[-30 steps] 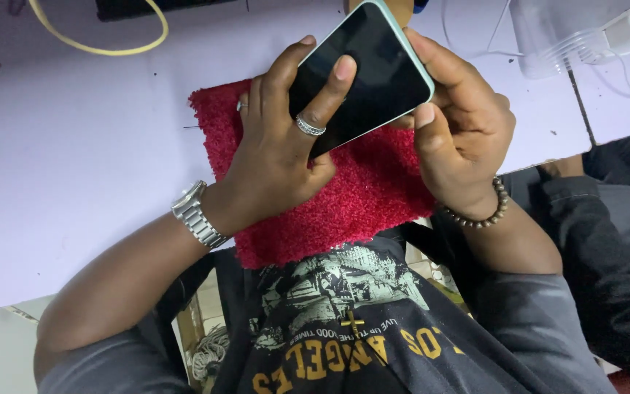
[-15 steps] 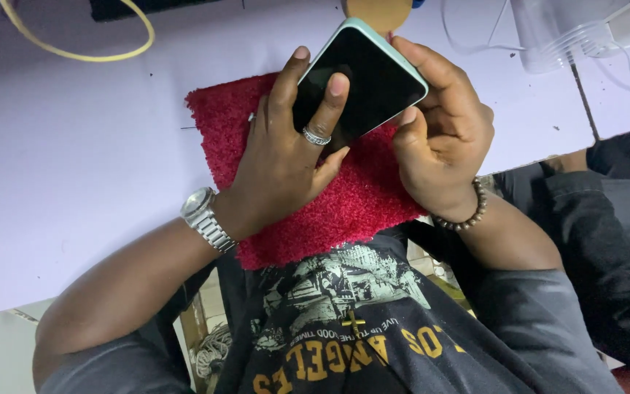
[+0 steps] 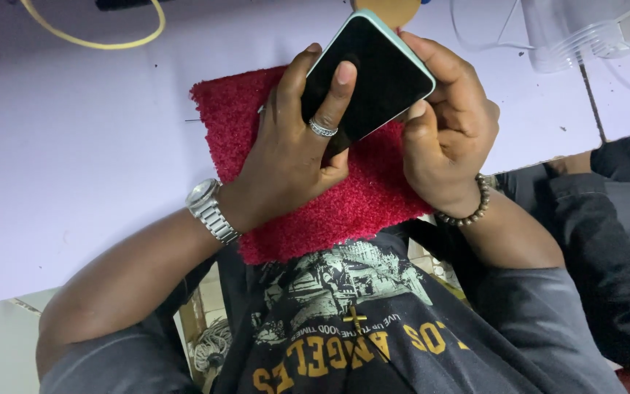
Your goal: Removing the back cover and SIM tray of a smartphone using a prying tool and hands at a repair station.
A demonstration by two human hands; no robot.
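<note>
both hands on phone (image 3: 370, 73) over red mat (image 3: 329, 190): left hand (image 3: 293, 157) gripping edge, thumb pressing dark screen; right hand (image 3: 450, 138) wrapped round far edge, bracing; mat likely cushions.

Grey sleeves; silver watch (image 3: 211, 211), ring (image 3: 323, 128), bead bracelet (image 3: 468, 210).

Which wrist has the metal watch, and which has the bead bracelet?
The left hand wears the silver watch; the right hand wears the bead bracelet.

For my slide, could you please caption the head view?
Both hands, left hand and right hand, hold a dark-screened phone above a red fuzzy mat.
</note>
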